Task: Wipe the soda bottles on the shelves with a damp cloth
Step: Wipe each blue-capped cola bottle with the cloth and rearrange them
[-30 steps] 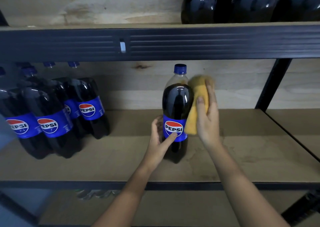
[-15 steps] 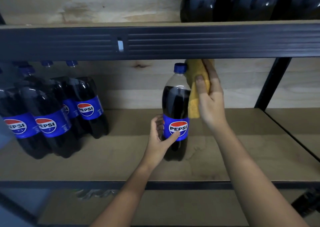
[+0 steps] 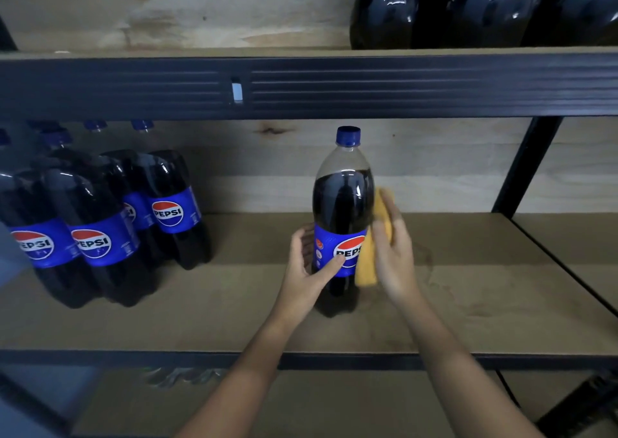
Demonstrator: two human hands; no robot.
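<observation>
Right hand (image 3: 394, 253) presses cloth (image 3: 371, 253) against cola-filled bottle (image 3: 342, 210).

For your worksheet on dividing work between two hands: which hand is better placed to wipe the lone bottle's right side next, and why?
The right hand. It presses the yellow cloth against the bottle on that side; the left hand grips the label, steadying it.

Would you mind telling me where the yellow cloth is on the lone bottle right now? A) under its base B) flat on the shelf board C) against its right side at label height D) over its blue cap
C: the right hand presses the yellow cloth against the right side of the bottle beside the label, well below the blue cap, while the left hand steadies the bottle.
</observation>
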